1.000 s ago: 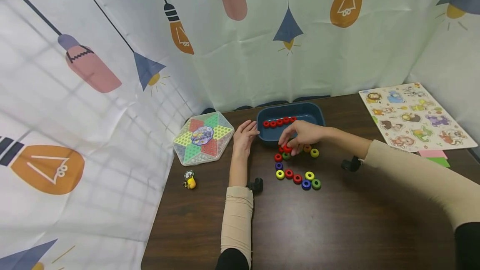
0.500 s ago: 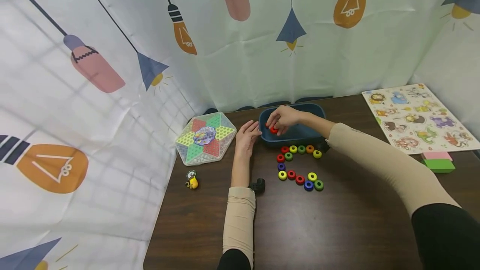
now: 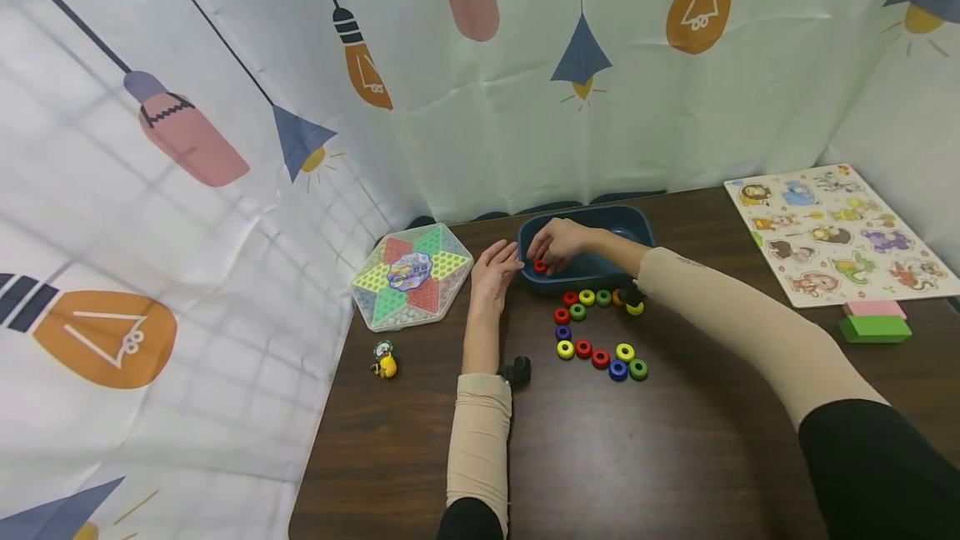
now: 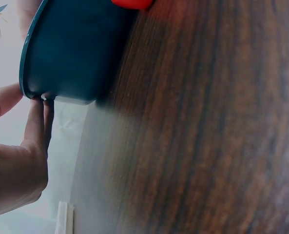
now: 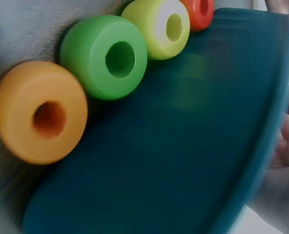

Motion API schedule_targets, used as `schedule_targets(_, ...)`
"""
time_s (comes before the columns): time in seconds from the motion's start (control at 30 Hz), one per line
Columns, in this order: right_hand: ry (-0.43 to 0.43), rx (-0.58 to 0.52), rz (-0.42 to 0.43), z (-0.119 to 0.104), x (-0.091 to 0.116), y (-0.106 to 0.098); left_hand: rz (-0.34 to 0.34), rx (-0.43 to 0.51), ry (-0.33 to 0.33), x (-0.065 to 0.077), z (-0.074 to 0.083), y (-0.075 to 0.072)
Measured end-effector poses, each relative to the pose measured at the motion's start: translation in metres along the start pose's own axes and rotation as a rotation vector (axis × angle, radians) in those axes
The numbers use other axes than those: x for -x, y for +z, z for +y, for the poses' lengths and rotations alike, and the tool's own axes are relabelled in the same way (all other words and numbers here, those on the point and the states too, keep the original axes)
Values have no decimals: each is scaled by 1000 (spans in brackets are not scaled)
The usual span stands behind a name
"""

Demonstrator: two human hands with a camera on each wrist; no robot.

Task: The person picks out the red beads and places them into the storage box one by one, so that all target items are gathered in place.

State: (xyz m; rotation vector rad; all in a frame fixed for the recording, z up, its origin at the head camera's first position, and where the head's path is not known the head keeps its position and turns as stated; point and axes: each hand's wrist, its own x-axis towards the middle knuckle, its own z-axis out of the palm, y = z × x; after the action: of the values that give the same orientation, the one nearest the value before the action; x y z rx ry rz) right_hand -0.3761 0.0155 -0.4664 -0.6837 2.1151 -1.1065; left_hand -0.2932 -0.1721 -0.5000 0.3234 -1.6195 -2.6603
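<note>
My right hand (image 3: 562, 240) is inside the blue plastic tray (image 3: 615, 252), pinching a red ring bead (image 3: 539, 267) at the tray's near left. The palm hides the row of red beads behind it. Outside the tray's left end, my left hand (image 3: 491, 277) touches the wall with its fingers extended; its fingers (image 4: 34, 124) also show against the blue wall in the left wrist view. In front of the tray, colored ring beads form a curved line on the table, among them a green bead (image 5: 105, 57) and an orange bead (image 5: 42, 112).
A hexagonal star-patterned game box (image 3: 412, 277) lies left of the tray, with a small yellow bee figure (image 3: 386, 367) below it. An animal picture board (image 3: 840, 236) is at the right, beside a green block (image 3: 874, 329). A printed curtain (image 3: 480, 132) hangs behind.
My right hand has carried a red bead from the line of beads into the tray, then shifted slightly left and nearer with it. My left hand stays at the tray's end.
</note>
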Motion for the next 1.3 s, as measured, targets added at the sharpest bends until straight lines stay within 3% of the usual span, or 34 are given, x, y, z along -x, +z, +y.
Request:
schedule_targets(0.17,-84,-13,23,-10,29,-2,-13,-13,2,0,-1,1)
schedule_targets(0.3,-198,68,64,-19,60,1,-12,-9,-3,-1,1,1)
schedule_targets(0.43,-254,141,73,-23,89,9,-9,5,7,-2,3,-1)
schedule_targets(0.8,-367,361,-70,13,156,59,-3,10,-5,-2,0,0)
schedule_targets(1.0,-358,364,-81,29,169,78,2,15,-2,-3,-1,-1)
schedule_targets(1.3,-308,311,-111,35,164,87,6,27,-7,-3,-2,-1)
